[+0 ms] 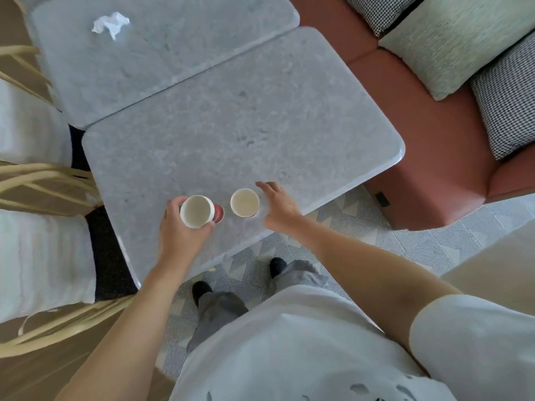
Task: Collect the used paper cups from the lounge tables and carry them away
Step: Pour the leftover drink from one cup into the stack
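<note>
Second paper cup (245, 202) stands upright on grey stone tabletop (231, 125), near front edge, axis vertical, mouth up. Right hand (279, 206) just beside it on right, fingers (265, 185) spread wide, not touching; cup lies left of palm. Left hand (179, 227) grips first paper cup (197, 211), fingers wrapped round wall. Cups: thin white paper, rolled rims, reddish outside. Crumpled tissue (111, 24) on far tabletop.
</note>
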Available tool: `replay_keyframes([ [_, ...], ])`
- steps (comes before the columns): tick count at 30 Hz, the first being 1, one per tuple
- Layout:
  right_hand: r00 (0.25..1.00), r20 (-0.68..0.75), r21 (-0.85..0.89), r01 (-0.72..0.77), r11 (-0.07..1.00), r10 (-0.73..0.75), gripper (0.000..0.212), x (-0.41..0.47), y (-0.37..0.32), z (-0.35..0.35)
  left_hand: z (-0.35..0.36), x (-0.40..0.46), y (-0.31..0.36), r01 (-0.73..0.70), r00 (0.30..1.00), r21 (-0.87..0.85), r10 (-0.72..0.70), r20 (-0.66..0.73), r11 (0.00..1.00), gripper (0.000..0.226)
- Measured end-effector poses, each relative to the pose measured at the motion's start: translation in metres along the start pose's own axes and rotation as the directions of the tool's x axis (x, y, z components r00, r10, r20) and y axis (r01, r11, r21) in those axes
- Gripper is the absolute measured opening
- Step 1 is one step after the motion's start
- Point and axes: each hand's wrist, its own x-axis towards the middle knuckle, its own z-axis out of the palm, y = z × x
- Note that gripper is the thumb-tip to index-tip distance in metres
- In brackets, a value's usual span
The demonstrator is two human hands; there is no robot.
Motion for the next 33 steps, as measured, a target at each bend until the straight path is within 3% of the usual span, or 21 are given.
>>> replay_keyframes([
  [8, 1.0, 0.008, 0.105, -0.006, 0.994, 0.005, 0.086, 0.0, 0.004, 0.015, -0.013, 0.003, 0.051, -0.126, 0.992, -0.111, 0.128, 0.011, 0.986, 0.066],
  [16, 1.0, 0.02, 0.073, -0.004, 0.997, 0.003, 0.092, 0.01, 0.009, 0.018, 0.002, 0.008, 0.06, -0.169, 0.97, -0.053, 0.176, 0.17, 0.984, 0.069],
  [22, 1.0, 0.027, 0.067, 0.01, 0.998, -0.012, 0.096, 0.014, 0.007, 0.023, 0.012, 0.014, 0.054, -0.152, 0.968, -0.004, 0.15, 0.199, 0.988, 0.071],
  [33, 1.0, -0.02, 0.163, -0.001, 0.987, 0.004, 0.06, 0.021, 0.003, 0.024, 0.021, 0.025, 0.038, -0.115, 0.972, 0.02, 0.108, 0.208, 0.993, 0.071],
])
